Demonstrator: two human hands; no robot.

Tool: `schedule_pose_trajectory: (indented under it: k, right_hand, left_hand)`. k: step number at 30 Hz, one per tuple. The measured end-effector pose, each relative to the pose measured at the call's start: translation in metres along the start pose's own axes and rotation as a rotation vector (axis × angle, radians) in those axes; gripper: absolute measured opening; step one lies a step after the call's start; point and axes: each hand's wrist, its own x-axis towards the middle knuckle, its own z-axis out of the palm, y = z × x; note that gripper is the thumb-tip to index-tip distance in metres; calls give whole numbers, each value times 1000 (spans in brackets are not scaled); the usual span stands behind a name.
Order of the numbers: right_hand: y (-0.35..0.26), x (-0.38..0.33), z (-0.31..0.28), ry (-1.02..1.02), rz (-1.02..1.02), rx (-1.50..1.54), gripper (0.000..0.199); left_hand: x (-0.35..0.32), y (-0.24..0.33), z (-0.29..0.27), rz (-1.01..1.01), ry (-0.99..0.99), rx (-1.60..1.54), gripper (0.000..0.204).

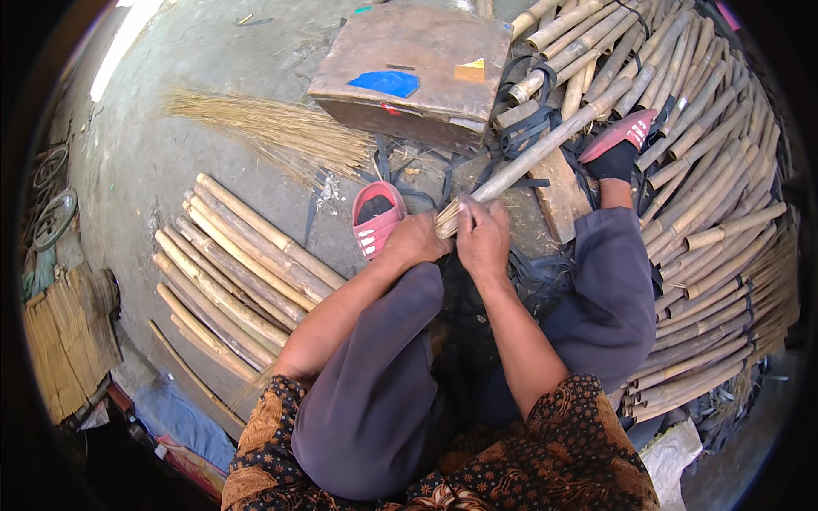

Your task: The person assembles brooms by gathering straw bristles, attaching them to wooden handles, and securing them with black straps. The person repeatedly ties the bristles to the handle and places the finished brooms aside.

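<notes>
A: How'll it handle? Go L to R.

B: L end's the straw tuft [446, 220]: prob. v. light & springy, but single strands could snap if crushed. Hold it bunched, near the pole, not by loose tips.

A: And further R?

B: The bamboo pole [545, 155]. Looks stiff; prob. hollow, so light for its length. Skin looks smooth, so it could roll or slip a bit. Best grip: round the shaft just past the tuft, w/ the far end steadied, b/c a long pole will prob. swing.

A: OK, where's it re: the hands?

B: L to R again. L hand [417, 239] is just beside the tuft, on its lower L. Fingers folded in, tips hidden, so can't tell if it's pinching any straw.

A: Then?

B: Tuft's between the hands. R hand [483, 238] is on the tuft's R side, just below the pole's near end. Thumb's against the straws, fingers curled in: AFAICT it's pinching the tuft, tho the underside's hidden.

A: Rest of the pole?

B: Runs up & R, away from R hand, past the wood block [562, 200]. Far end's over by the cane pile [724, 162], near the R sandal [620, 136]. Can't tell if it's touching the pile.
</notes>
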Motion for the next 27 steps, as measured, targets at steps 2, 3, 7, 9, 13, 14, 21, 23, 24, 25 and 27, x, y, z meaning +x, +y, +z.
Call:
schedule_pose_trajectory:
  k: [2, 3, 7, 9, 13, 14, 21, 23, 24, 25, 27]
  right_hand:
    - [0, -2, 2, -98, -42, -21, 23]
    - [0, -4, 4, -46, 10, 49, 23]
    - [10, -8, 14, 211, 542, 399, 49]
    - [15, -11, 17, 58, 782, 759, 61]
    - [14, -26, 27, -166, 796, 927, 72]
    - [13, -27, 28, -176, 790, 929, 74]
    - [34, 2, 32, -106, 893, 1563, 88]
    - [38, 5, 34, -243, 922, 1565, 90]
    - [39, 4, 34, -311, 976, 1550, 91]
    - [40, 1, 34, -316, 871, 1567, 89]
    - [38, -9, 35, -317, 847, 1572, 86]
  left_hand:
    - [1, 0, -1, 11, 9, 8, 54]
    - [2, 1, -2, 16, 2, 23, 54]
    - [-3, 7, -10, -53, -46, 6, 55]
    - [-6, 11, -13, -58, -57, -21, 58]
    - [-4, 15, -17, -81, -97, 6, 61]
    - [-3, 15, -16, -81, -91, -13, 61]
    - [1, 5, -8, -56, -92, -89, 58]
    - [3, 3, -6, -43, -104, -99, 56]
    - [3, 3, -6, -41, -113, -99, 54]
    - [4, 2, -6, -52, -108, -90, 52]
    - [5, 3, -7, -34, -152, -149, 49]
